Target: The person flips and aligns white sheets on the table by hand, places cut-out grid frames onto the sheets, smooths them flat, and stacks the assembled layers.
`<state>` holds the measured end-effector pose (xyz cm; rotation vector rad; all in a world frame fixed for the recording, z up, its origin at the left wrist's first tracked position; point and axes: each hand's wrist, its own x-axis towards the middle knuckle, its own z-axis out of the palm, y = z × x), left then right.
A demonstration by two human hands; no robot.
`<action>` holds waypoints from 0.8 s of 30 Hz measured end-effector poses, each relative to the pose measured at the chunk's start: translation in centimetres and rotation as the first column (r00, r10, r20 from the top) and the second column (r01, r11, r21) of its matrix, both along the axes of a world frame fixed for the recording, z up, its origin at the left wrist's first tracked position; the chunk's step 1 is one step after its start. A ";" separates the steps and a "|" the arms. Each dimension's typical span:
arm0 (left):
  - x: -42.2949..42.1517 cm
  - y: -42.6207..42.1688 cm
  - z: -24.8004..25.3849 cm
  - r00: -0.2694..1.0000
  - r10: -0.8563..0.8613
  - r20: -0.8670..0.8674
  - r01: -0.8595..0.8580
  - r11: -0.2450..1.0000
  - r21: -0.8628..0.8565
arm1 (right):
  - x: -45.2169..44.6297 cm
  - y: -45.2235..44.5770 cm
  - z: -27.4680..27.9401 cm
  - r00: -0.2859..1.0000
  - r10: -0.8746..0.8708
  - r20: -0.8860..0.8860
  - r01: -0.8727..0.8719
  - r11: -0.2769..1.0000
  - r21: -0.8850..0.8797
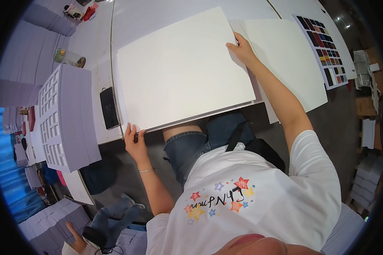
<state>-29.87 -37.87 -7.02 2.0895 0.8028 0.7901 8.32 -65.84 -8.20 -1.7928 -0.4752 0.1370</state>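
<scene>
A large white board (183,70) lies tilted across the table's front part, its near edge reaching the table edge. At its lower left corner, my left hand (135,140) pinches the edge between thumb and fingers. My right hand (242,49) grips the board's right edge near the upper corner, thumb on top and fingers at the side. Other white sheets show beneath it, and another large white sheet (281,63) lies to the right, partly behind my right forearm. A black phone (109,108) rests just left of the board.
Left stands a tall stack of cut-out white panels (74,114), with a clear jar (69,58) behind it. A colour swatch board (322,51) lies at the right. At the back left are a bottle (73,12) and more stacks. Another person (110,221) is at lower left.
</scene>
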 end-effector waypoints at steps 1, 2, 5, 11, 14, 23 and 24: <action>0.0 -0.1 0.0 1.000 0.001 -0.003 -0.001 1.000 -0.003 | 0.0 0.0 -0.2 1.000 0.000 -0.001 0.000 1.000 0.002; 0.0 -0.1 0.1 1.000 0.003 -0.006 -0.003 1.000 -0.005 | 0.0 -0.1 -0.4 1.000 -0.007 0.000 0.007 1.000 0.002; 0.1 -0.3 0.4 1.000 -0.002 -0.028 0.003 1.000 0.029 | 0.4 0.1 -2.1 0.999 -0.045 0.022 0.045 0.999 0.000; 0.1 -0.2 -0.1 0.999 -0.022 0.033 0.022 1.000 0.011 | -0.5 0.2 -1.1 0.999 -0.037 0.024 0.036 0.999 0.033; 0.1 -0.2 -0.2 0.999 -0.020 0.041 0.020 1.000 0.003 | -0.9 0.3 -0.6 0.998 -0.059 0.019 0.058 0.998 0.022; 0.0 -0.3 -0.7 0.999 0.018 0.050 -0.018 1.000 0.009 | 0.0 0.1 -2.2 0.903 -0.079 0.423 0.142 0.983 -0.120; 0.0 -0.2 -0.7 0.998 0.025 0.057 -0.024 1.000 -0.018 | 0.8 0.0 -3.3 0.881 -0.077 0.466 0.148 0.982 -0.119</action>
